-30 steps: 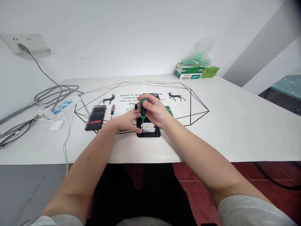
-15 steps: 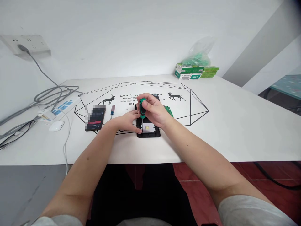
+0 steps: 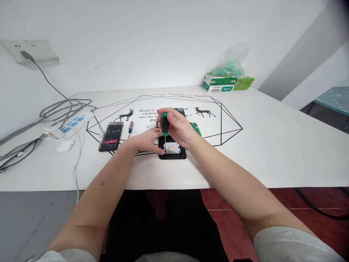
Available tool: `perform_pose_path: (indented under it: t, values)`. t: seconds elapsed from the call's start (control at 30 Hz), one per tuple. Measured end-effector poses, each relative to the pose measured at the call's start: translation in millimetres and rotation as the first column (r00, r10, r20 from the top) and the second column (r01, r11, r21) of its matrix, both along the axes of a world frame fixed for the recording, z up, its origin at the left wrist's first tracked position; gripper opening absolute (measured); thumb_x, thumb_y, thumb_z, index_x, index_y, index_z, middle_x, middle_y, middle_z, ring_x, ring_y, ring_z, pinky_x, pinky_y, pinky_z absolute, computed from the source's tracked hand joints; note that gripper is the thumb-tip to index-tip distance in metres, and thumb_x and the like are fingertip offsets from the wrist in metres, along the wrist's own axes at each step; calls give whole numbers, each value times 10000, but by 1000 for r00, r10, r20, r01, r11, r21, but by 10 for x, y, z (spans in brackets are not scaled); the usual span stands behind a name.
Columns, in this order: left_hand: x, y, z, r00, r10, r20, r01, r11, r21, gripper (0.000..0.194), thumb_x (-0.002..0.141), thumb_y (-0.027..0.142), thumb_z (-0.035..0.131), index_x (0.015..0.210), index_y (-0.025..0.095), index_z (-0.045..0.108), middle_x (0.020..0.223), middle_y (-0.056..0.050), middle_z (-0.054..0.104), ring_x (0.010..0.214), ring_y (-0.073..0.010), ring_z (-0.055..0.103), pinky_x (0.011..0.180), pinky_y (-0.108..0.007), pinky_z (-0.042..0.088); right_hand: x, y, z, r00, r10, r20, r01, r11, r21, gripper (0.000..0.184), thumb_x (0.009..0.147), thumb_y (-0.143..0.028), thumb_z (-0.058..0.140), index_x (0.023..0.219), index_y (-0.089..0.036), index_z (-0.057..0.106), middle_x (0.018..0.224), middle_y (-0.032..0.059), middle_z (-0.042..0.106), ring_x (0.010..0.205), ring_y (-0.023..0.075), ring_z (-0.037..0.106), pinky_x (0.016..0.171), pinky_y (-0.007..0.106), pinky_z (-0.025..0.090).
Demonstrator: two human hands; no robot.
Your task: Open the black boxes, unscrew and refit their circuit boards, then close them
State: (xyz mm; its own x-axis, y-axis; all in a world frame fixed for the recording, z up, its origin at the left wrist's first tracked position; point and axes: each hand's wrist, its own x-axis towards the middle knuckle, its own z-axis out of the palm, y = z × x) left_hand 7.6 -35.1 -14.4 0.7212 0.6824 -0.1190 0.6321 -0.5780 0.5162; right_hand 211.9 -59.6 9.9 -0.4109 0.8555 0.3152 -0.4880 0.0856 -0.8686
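Note:
A screwdriver (image 3: 165, 124) with a green and black handle is upright in my right hand (image 3: 178, 127), whose fingers wrap round the handle. Its thin shaft points down at the left side of an opened black device housing (image 3: 174, 157). Inside the housing lies a silvery plate with a small yellowish square (image 3: 171, 148). My left hand (image 3: 149, 140) grips the housing's left edge, thumb near the screwdriver tip. The exact tip contact is too small to make out. Just beyond my right hand is a green circuit board (image 3: 196, 129), partly covered.
A second screwdriver (image 3: 131, 128) and a phone (image 3: 111, 136) lie to the left. Farther left are a power strip (image 3: 73, 124), a white earbud case (image 3: 65, 146) and coiled grey cables (image 3: 65, 105). Green-and-white boxes (image 3: 220, 82) with a plastic bag (image 3: 231, 63) stand at the back right.
My right hand has shifted its fingers slightly round the screwdriver handle. The housing and my left hand stay in place.

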Motion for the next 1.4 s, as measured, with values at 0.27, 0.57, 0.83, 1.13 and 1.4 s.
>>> perform_pose_path:
  t: [0.27,0.57,0.83,1.13,1.4]
  values:
    - [-11,7,-21,1000,-21,13,21,1000,3,973,824,641,865,1676,337,507,1793,-105,378,1657,-441,317,1336,-600,336,19,7,0,1000,-2,26,2,1000,1,446,846,-565,903,1183,-297,790,916,-17,614,814,137,593,651,248,554]
    - [0,-4,-27,1000,-2,26,1,1000,29,928,802,623,887,1623,337,561,1819,-86,340,1698,-472,217,1354,-634,304,8,-21,13,999,9,53,-9,1000,10,477,838,-625,894,1185,-324,766,1062,12,689,888,154,637,733,280,605]
    - [106,-154,114,992,-15,128,14,1000,6,474,800,412,878,1248,276,802,1637,-90,493,1550,-473,427,1246,-601,484,8,-12,6,994,-53,99,46,996,75,457,799,-589,941,1141,-332,780,911,-17,553,711,130,484,536,249,443]
    - [131,-165,135,996,-41,83,47,996,-81,202,863,401,802,1027,309,875,1377,-84,658,1396,-381,573,1134,-515,572,11,6,-27,991,-63,116,52,993,103,464,823,-598,922,1174,-330,779,961,-14,555,809,134,521,674,249,498]
    - [131,-191,178,992,-37,121,46,996,-72,124,856,355,793,945,300,860,1293,-64,718,1414,-372,576,1180,-515,531,41,-8,8,996,-49,72,43,996,80,473,823,-591,919,1190,-339,759,975,-8,586,870,153,574,723,273,538]
